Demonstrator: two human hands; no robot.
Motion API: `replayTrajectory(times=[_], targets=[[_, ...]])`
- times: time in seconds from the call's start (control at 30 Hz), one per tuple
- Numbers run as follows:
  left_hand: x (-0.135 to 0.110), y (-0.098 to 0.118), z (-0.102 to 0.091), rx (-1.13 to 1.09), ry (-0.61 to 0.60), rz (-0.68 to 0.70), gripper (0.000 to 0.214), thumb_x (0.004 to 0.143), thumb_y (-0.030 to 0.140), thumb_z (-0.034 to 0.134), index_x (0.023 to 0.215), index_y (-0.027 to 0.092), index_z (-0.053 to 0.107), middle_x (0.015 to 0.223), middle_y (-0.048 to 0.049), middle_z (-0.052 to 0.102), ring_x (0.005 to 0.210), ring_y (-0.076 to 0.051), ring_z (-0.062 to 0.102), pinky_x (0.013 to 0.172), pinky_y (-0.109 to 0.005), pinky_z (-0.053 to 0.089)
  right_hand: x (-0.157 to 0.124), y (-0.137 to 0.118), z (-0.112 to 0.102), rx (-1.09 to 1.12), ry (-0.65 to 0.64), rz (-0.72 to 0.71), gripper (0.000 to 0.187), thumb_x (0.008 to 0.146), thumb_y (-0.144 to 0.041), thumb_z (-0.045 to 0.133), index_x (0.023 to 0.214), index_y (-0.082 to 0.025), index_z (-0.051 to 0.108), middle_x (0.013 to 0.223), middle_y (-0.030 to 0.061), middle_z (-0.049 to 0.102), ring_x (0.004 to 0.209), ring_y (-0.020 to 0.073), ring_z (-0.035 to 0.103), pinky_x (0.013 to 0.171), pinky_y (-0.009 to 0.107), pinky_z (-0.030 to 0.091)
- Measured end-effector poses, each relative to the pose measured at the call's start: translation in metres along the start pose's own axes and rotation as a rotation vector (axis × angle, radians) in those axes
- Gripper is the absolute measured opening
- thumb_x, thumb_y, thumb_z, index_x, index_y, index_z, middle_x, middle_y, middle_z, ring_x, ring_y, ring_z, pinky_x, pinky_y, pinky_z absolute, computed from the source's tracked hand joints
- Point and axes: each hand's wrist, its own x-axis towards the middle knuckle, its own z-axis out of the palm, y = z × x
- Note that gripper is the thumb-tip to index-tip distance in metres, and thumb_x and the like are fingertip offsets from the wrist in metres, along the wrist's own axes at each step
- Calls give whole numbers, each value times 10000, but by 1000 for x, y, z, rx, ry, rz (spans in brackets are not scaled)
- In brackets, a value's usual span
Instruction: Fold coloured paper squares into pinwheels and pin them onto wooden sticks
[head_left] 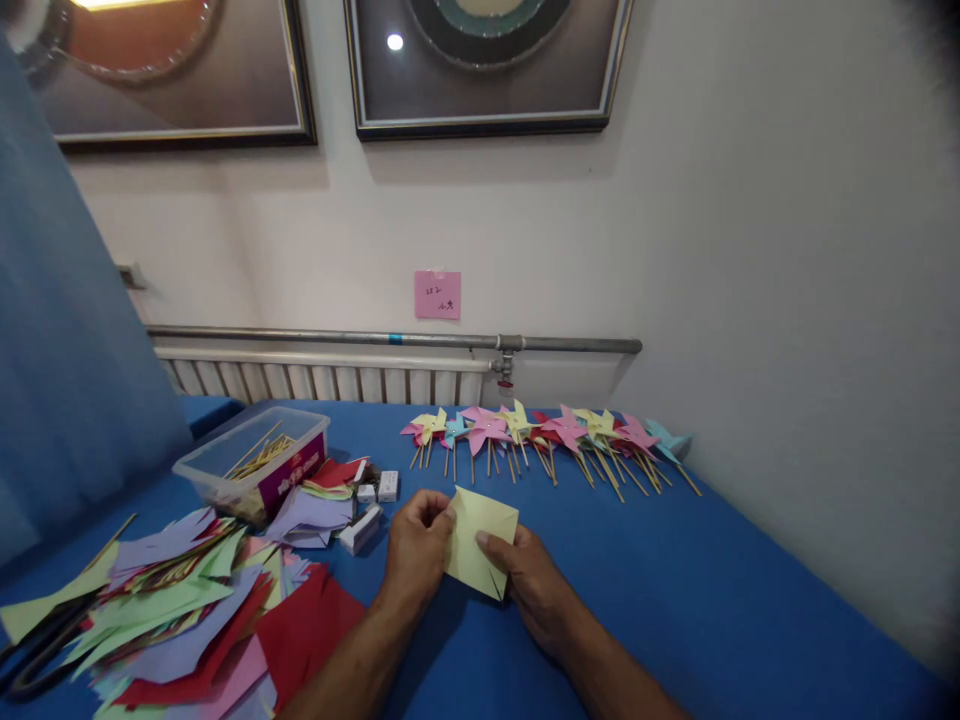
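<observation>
A pale yellow square of paper (480, 540), with slits running in from its corners, is held up above the blue table. My left hand (418, 545) pinches its left edge between thumb and fingers. At the opposite edge, my right hand (529, 575) grips the sheet with the thumb on top and the fingers hidden behind. Beyond my hands lies a row of finished paper pinwheels (487, 428) on thin sticks, in yellow, pink, red and blue. Small white boxes (361, 528) sit just left of my left hand.
Coloured paper sheets (187, 620) are heaped at the front left, with black-handled scissors (45, 640) beside them. Behind stands a clear plastic box (259, 465) with thin sticks inside. A blue curtain (67, 330) hangs at the left. A radiator (337, 382) and wall border the blue tablecloth (675, 610).
</observation>
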Motion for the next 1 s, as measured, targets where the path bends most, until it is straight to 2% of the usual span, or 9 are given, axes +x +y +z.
replayTrajectory(times=[0.2,0.37,0.57,0.7,0.87,1.0], targets=[[-1,0,3,-9,-8,-76,274,620,394,735,714,175,599,557,39,580,470,-102,466,459,-211,354,3,6,-2,-25,83,-29,502,723,-436,845,1108,-137,727,960,113,805,850,283,757,836,410,574],[-4,0,2,45,-34,21,215,676,359,702,731,172,612,611,37,589,533,-100,488,514,-204,376,6,10,-5,-55,121,-34,483,719,-419,835,1103,-144,731,927,97,805,804,263,752,774,366,570],[-5,-1,0,143,-76,95,171,753,342,652,756,171,639,669,14,603,612,-129,515,570,-229,402,6,11,-8,-64,101,-12,474,704,-442,839,1042,-125,742,876,108,799,774,269,750,775,391,574],[-6,-1,-2,300,-108,247,113,806,235,585,774,176,676,746,-3,622,697,-145,563,641,-241,424,5,7,-6,-38,85,-3,422,738,-407,813,1042,-124,741,899,105,798,816,268,751,800,386,570],[-9,-1,-3,477,-171,530,211,815,82,510,820,185,694,843,-29,659,809,-156,618,743,-262,455,6,5,-3,-19,119,3,414,736,-418,805,1021,-126,736,869,94,796,783,254,745,735,344,567],[-12,-1,-4,562,-236,620,270,857,53,471,856,194,701,886,-47,669,846,-158,639,768,-268,479,5,4,-2,-16,111,6,395,793,-436,759,1046,-134,728,894,93,794,795,240,747,681,303,560]])
